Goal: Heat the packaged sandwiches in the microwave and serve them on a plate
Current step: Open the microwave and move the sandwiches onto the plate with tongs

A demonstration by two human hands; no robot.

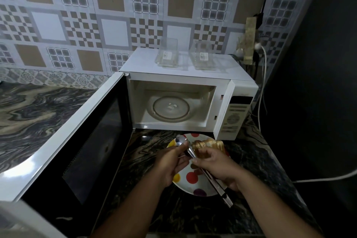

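Fingers [201, 162] of both hands pinch the tongs [210, 177] over the plate [193, 185]; sandwiches [209, 146] look soft, light and crumbly, best gripped gently across the crusts.

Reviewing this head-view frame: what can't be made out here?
- Sandwiches: near part hidden behind the right hand; filling not visible.
- Tongs: tips blurred; both hands are on them, the left hand covering part.
- Microwave panel labels: too small.
- Clear packages on top: label print too small.
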